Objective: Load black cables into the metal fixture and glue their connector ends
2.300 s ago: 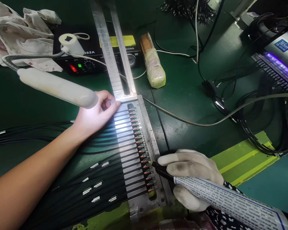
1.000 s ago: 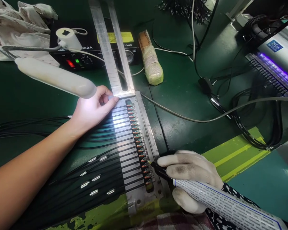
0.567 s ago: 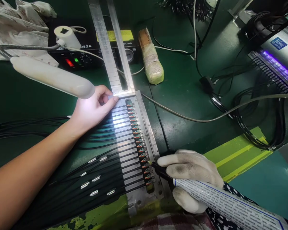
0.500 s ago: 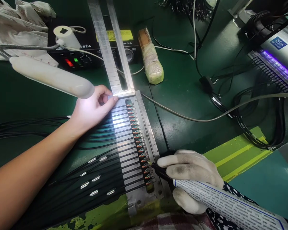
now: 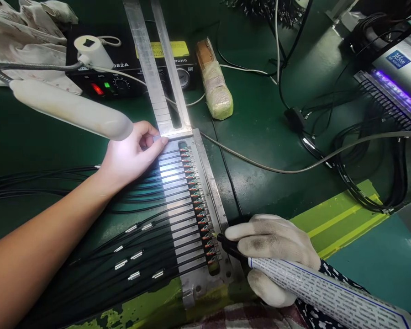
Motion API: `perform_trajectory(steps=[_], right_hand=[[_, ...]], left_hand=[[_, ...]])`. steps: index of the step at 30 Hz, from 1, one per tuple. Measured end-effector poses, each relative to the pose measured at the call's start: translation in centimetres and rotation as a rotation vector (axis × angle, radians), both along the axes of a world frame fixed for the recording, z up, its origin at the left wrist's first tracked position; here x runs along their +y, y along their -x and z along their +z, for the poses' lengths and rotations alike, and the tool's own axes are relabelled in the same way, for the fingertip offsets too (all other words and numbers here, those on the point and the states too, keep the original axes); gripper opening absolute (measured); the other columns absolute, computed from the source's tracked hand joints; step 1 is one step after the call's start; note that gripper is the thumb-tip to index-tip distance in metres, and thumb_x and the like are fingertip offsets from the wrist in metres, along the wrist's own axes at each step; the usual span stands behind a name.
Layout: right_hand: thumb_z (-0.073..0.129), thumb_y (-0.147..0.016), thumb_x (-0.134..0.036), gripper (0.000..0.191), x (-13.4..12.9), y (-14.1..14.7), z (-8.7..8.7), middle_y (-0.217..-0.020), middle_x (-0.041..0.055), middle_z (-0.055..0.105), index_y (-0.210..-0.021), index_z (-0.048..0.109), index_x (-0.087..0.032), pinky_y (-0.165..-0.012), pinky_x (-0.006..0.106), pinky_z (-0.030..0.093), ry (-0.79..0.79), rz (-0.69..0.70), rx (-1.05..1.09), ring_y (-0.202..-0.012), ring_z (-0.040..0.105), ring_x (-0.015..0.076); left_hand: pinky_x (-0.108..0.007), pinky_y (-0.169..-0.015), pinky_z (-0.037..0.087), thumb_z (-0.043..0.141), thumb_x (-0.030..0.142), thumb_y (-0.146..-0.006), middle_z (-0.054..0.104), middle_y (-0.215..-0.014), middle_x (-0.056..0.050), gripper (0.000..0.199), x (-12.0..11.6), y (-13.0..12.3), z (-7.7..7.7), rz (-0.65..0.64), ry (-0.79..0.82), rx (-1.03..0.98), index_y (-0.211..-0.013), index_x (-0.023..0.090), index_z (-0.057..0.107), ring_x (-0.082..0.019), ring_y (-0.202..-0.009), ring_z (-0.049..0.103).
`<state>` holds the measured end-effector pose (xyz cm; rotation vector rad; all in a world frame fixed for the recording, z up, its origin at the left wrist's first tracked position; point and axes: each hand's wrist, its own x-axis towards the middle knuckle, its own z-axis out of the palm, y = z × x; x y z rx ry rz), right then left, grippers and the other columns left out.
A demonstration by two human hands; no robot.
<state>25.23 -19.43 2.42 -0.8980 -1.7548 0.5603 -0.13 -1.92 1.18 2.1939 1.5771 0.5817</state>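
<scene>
My bare left hand [image 5: 132, 148] grips the upper left corner of a flat metal fixture [image 5: 174, 183] between thumb and curled fingers. Across this fixture lies a row of black cables [image 5: 180, 225], their stripped ends with small connectors [image 5: 200, 206] lined up over a slot. In a white, stained glove, my right hand [image 5: 274, 253] holds a printed white tube [image 5: 315, 285] with a black nozzle [image 5: 228, 244]. The thin nozzle tip is at the connectors in the lower part of the row; whether it touches one I cannot tell.
A white lamp [image 5: 71, 109] hangs over my left hand, shining on the fixture. Behind are a black control box [image 5: 123, 82], a metal rail [image 5: 145, 59] and a tape-wrapped block [image 5: 217, 89]. On the right stand a UV lamp unit [image 5: 397, 64] and coiled black cables [image 5: 349, 183].
Hardly anything differs. The view has shifted very slightly; both hands keep their places, the nozzle staying by the lower connectors.
</scene>
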Motion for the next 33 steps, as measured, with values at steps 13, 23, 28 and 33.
perform_trajectory(steps=[13,23,28,33], right_hand=[[0.056,-0.071,-0.013,0.022,0.32,0.24,0.21,-0.088,0.0082,0.073,-0.091,0.064,-0.011,-0.064,0.031,0.057,-0.005,0.002,0.038,-0.077,0.072,0.0210],[0.056,-0.072,-0.013,0.022,0.21,0.20,0.29,-0.090,0.0071,0.073,-0.092,0.065,-0.013,-0.063,0.030,0.056,0.007,-0.009,0.026,-0.079,0.072,0.0200],[0.054,-0.072,-0.011,0.021,0.35,0.26,0.42,-0.090,0.0062,0.073,-0.090,0.065,-0.013,-0.067,0.030,0.057,0.015,-0.020,0.009,-0.079,0.072,0.0183],[0.055,-0.073,-0.012,0.022,0.34,0.18,0.42,-0.089,0.0052,0.073,-0.092,0.064,-0.014,-0.068,0.031,0.059,0.009,-0.025,-0.011,-0.080,0.072,0.0190]], left_hand=[[-0.024,-0.060,0.034,0.056,0.044,-0.084,0.050,-0.069,0.002,0.028,0.12,-0.09,-0.31,0.017,-0.027,-0.006,-0.081,0.017,0.058,-0.011,-0.063,0.045],[-0.022,-0.057,0.033,0.056,0.043,-0.085,0.051,-0.070,0.002,0.027,-0.04,-0.02,-0.45,0.021,-0.034,-0.004,-0.083,0.016,0.060,-0.009,-0.060,0.043],[-0.021,-0.057,0.032,0.056,0.042,-0.085,0.051,-0.070,0.002,0.027,0.01,-0.05,-0.35,0.012,-0.035,0.000,-0.084,0.015,0.060,-0.009,-0.062,0.044],[-0.021,-0.057,0.033,0.056,0.043,-0.085,0.051,-0.070,0.002,0.028,0.00,-0.14,-0.37,0.018,-0.019,0.006,-0.084,0.015,0.060,-0.009,-0.062,0.044]])
